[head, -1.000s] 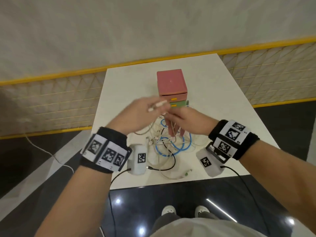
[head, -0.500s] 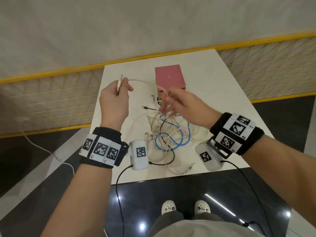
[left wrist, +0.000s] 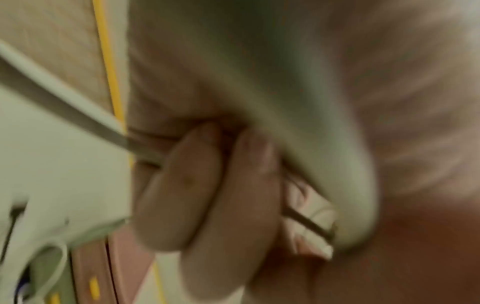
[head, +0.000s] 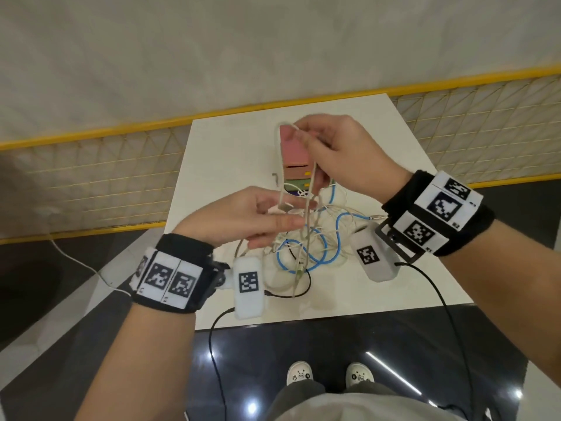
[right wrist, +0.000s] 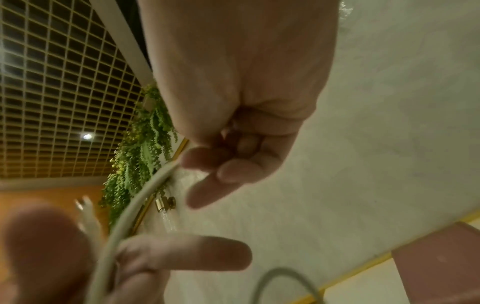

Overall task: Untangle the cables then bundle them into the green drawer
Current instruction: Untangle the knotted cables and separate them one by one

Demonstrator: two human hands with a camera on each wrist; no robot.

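our right hand (head: 343, 153) is raised above the table (head: 230, 153), its fingers (right wrist: 207, 158) pinching the top of a white cable (head: 312, 180) loop. our left hand (head: 239, 220), lower, has its fingers (left wrist: 179, 185) curled round the same cable near its plug. the loop hangs down into the cable tangle (head: 303, 247) near the table's near edge. behind it stands the small drawer unit (head: 296, 153); the green drawer (head: 299, 185) is mostly hidden, so we cannot tell what is in it.

Surface: white rectangular table (head: 379, 287) | Wall: pale plaster wall (head: 243, 50) above yellow-framed lattice panel (head: 91, 180) | Floor: glossy black floor (head: 334, 344) with ceiling-light reflections | Overhead: gridded ceiling (right wrist: 52, 92), hanging green foliage (right wrist: 140, 148)
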